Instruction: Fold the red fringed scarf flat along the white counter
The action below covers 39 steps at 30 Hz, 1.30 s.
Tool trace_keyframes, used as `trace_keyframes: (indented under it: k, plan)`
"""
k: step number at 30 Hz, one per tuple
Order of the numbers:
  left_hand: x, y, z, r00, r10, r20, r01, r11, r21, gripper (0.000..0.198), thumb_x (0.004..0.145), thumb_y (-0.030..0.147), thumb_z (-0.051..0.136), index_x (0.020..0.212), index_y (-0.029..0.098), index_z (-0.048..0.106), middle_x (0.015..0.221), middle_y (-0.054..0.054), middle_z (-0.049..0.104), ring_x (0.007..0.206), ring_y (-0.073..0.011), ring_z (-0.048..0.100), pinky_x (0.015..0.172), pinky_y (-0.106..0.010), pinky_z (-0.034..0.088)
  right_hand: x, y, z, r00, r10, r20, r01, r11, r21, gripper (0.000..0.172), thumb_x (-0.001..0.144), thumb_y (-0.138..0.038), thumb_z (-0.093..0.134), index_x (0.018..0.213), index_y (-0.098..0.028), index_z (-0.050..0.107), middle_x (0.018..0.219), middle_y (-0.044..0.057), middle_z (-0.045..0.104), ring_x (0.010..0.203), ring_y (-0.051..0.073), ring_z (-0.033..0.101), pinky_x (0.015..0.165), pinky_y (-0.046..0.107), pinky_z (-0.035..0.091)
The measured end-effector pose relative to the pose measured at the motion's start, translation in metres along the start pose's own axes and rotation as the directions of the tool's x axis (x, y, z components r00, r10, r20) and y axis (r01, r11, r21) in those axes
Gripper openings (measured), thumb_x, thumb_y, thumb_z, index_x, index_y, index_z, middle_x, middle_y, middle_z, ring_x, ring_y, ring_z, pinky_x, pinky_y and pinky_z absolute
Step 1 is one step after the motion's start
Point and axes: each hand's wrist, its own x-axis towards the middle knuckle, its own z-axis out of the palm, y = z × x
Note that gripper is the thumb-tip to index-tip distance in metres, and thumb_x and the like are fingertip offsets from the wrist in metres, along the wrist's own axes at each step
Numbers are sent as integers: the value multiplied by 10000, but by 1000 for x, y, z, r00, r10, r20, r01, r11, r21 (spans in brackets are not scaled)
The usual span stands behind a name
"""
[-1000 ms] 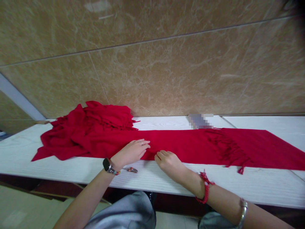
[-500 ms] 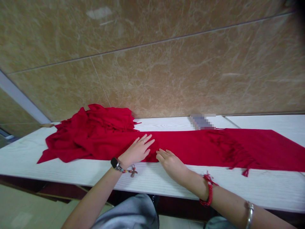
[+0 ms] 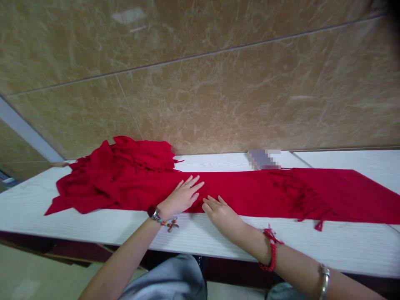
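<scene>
A long red fringed scarf (image 3: 246, 191) lies folded lengthwise across the white table, with tassels (image 3: 308, 202) showing towards its right part. My left hand (image 3: 181, 196) rests flat on the middle of the cloth, fingers spread. Just right of it, my right hand (image 3: 220, 210) lies on the scarf's near edge, its fingers stretched out and the thumb side partly hidden. At the left the red cloth is bunched in a loose heap (image 3: 109, 171), where I cannot tell whether a second scarf lies.
The white wood-grain table (image 3: 175, 235) stands against a brown marble-tiled wall (image 3: 212, 96). Behind the scarf lies a pixelated grey object (image 3: 262, 159), too blurred to name. My knee (image 3: 168, 279) is below the table's front edge.
My right hand has shifted very slightly left, and my left wrist has turned a little. Otherwise the scarf and heap lie as before; the view has moved slightly.
</scene>
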Motion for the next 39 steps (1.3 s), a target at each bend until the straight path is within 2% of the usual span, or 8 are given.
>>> trace_keyframes:
  k: [4,11,15,19,25,30,35,39]
  plan:
    - [7,-4,9,988,50,148,-30,991,-133,458,914,424,207,1363,334,194,1468,-1,101,1334,-210,54,1055,-441,133,-7,0,-3,994,105,-18,-106,993,-55,317,818,-24,394,1074,-76,572,1139,180,576,1090,277,512,863,465,447]
    - [1,-4,10,996,11,87,-4,996,-86,475,912,392,235,1373,292,183,1468,-29,90,1332,-239,60,1048,-468,138,-20,10,6,991,118,-70,-124,988,-88,367,780,-6,432,1111,-81,572,1169,153,564,1085,263,519,884,405,453]
    - [2,7,5,968,250,-37,-252,963,-96,475,895,221,274,1364,275,220,1453,13,177,1329,-155,112,1075,-361,138,-20,12,7,990,109,-87,-118,987,-109,347,783,-15,440,1088,-89,588,1148,134,584,1069,256,533,874,387,464]
    - [4,7,4,906,419,60,-403,897,-180,479,888,157,242,1351,280,263,1410,36,298,1296,-93,223,1064,-275,181,-20,11,6,987,102,-123,-122,977,-172,274,775,-31,477,1002,-72,624,1055,153,631,1007,267,572,844,383,480]
    - [2,-9,4,977,162,137,-153,985,-76,444,912,357,238,1354,366,197,1456,49,146,1329,-210,111,1043,-483,158,-21,11,8,986,68,-154,-102,969,-225,197,754,-23,505,882,-84,642,969,165,655,918,261,615,754,348,514]
    - [14,-4,-3,982,-179,61,170,976,133,507,896,379,262,1354,162,276,1432,-131,202,1312,-307,136,1015,-519,178,-21,11,11,982,46,-182,-90,966,-241,172,762,-37,498,850,-104,630,961,167,653,899,273,619,729,368,513]
    - [35,14,-2,957,249,151,-248,969,-25,446,911,348,222,1357,335,213,1465,20,118,1333,-217,76,1048,-448,148,-21,11,10,981,72,-178,-110,970,-216,192,770,-19,465,839,-109,620,967,177,647,917,270,610,750,377,501]
    - [62,-5,7,978,177,112,-169,982,-84,462,911,429,172,1366,345,163,1468,15,105,1335,-202,60,1048,-466,104,-21,10,10,985,90,-149,-118,974,-193,210,772,-16,453,861,-110,619,1003,183,634,945,286,597,763,400,497]
